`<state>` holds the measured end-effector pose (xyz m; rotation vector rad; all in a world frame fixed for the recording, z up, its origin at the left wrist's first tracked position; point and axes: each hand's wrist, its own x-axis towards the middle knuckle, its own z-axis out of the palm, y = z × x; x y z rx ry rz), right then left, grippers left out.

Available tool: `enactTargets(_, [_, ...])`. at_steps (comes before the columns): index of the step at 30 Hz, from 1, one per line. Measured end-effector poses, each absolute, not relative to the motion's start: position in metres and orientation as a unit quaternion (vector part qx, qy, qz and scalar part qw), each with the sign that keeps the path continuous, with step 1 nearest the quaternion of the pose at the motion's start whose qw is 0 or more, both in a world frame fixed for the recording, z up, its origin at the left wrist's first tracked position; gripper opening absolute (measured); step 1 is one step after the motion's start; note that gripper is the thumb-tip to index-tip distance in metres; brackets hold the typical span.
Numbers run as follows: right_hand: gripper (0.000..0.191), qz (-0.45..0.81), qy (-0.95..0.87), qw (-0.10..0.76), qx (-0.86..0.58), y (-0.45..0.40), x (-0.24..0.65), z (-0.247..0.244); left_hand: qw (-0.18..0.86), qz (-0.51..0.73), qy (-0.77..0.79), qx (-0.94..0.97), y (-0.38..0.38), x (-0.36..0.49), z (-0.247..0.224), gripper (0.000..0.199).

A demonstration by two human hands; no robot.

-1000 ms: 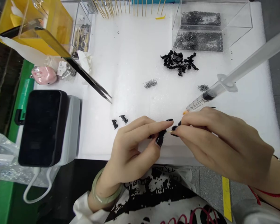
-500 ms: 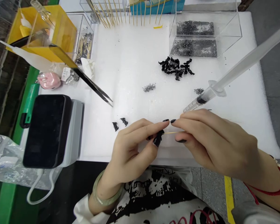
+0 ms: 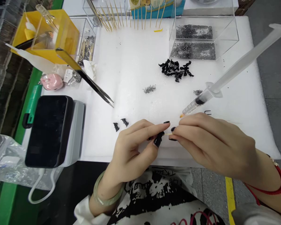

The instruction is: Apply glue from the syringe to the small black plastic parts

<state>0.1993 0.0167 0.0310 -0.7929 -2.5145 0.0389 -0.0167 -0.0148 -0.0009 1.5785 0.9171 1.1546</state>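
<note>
My left hand point(image 3: 134, 150) pinches a small black plastic piece point(image 3: 161, 135) between thumb and fingers; much of the piece is hidden. A thin wooden stick point(image 3: 167, 134) reaches from that piece to my right hand point(image 3: 215, 145), whose thumb and fingertips are closed on it. Just behind the right hand lies a syringe point(image 3: 192, 105) with an orange tip, its plunger slanting up to the right. Two bat-shaped black pieces point(image 3: 124, 122) lie left of my left hand. Farther back is a pile of black pieces point(image 3: 175, 69).
Tweezers point(image 3: 91, 82) lie on the white foam mat point(image 3: 131, 65), left of a small heap of tiny grey bits point(image 3: 150, 89). A clear box point(image 3: 224, 36) stands at the back right, a yellow box point(image 3: 67, 34) at the back left. A black-screened device point(image 3: 48, 131) sits at the left.
My right hand has moved slightly left, and its thumb and fingertips have closed nearer the black piece. The left hand keeps its hold. The whole view has shifted a little.
</note>
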Motion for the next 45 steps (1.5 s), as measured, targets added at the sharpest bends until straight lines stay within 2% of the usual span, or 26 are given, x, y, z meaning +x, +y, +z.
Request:
enactTargets(9, [0.017, 0.028, -0.915, 0.273, -0.297, 0.0152, 0.2003, 0.0280, 0.470, 0.475, 0.375, 0.642, -0.0144, -0.0163, -0.0018, 0.051])
enactTargets(21, [0.007, 0.018, -0.918, 0.267, -0.291, 0.0160, 0.1985, 0.0290, 0.462, 0.472, 0.381, 0.647, -0.0146, -0.0162, -0.0012, 0.052])
enactTargets(30, [0.015, 0.019, -0.925, 0.254, -0.282, 0.0161, 0.1973, 0.0309, 0.471, 0.469, 0.380, 0.643, -0.0158, -0.0168, -0.0006, 0.051])
enactTargets(36, [0.002, 0.022, -0.926, 0.253, -0.281, 0.0176, 0.1959, 0.0312, 0.462, 0.472, 0.380, 0.648, -0.0150, -0.0161, -0.0005, 0.054])
enactTargets(45, [0.008, 0.022, -0.922, 0.257, -0.290, 0.0159, 0.1959, 0.0294, 0.467, 0.474, 0.374, 0.646, -0.0156, -0.0164, -0.0007, 0.053])
